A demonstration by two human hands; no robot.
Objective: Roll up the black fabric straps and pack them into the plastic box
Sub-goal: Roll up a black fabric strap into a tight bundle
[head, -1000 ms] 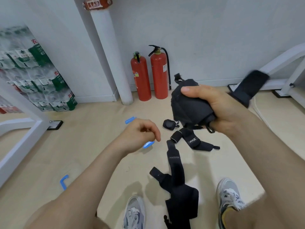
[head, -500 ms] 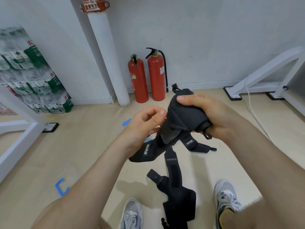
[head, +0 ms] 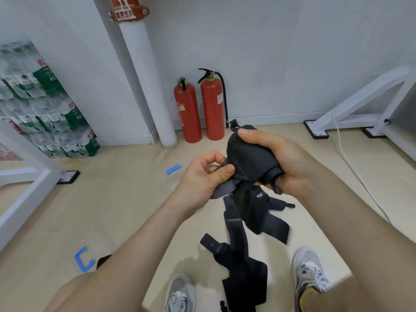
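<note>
Toward me from the two red fire extinguishers [head: 188,109], loose black straps [head: 245,273] lie on the floor, one lettered "BOKEERS", another marked "X". Closer to the extinguishers, off the floor, my right hand [head: 290,163] has its grip curled round a rolled black strap [head: 249,158], while my left hand [head: 200,179] pinches its hanging end between thumb and forefinger.

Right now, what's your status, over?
Right hand grips rolled black strap. Left hand pinches its loose end. More straps on floor. Nothing blocking hands.
</note>
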